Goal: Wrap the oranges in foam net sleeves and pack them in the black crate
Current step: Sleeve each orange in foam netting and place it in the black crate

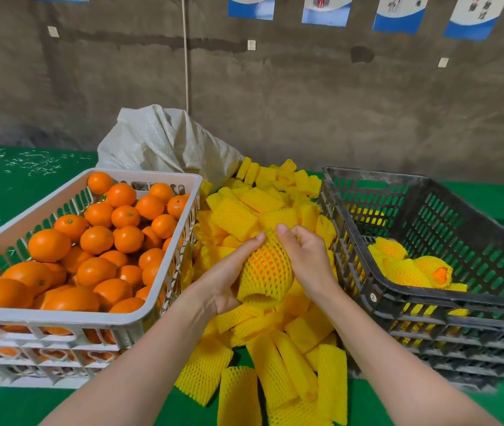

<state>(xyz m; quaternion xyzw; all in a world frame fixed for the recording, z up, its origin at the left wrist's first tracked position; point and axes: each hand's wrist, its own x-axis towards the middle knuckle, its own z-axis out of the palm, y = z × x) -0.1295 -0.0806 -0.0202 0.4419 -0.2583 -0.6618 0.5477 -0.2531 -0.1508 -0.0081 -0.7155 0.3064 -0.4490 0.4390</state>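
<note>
1. While both hands grip it, the orange in its yellow foam net sleeve [267,265] is held at centre in the head view, above the pile of loose yellow foam sleeves [275,364].
2. The left hand [223,281] cups the sleeve's left side, and the right hand [306,256] pinches its far end.
3. The sleeve's long axis runs away from the person, with its open mouth at the near end.
4. The black slotted plastic crate [373,173] lies to the right, so the right hand is the nearer one. Judged from this, its tall left wall must be cleared.
5. A few wrapped oranges [404,269] lie in that crate.
6. The white plastic crate [60,316] of bare oranges [97,239] stands on the left of the green bench [14,186], with a woven sack [164,139] behind.
</note>
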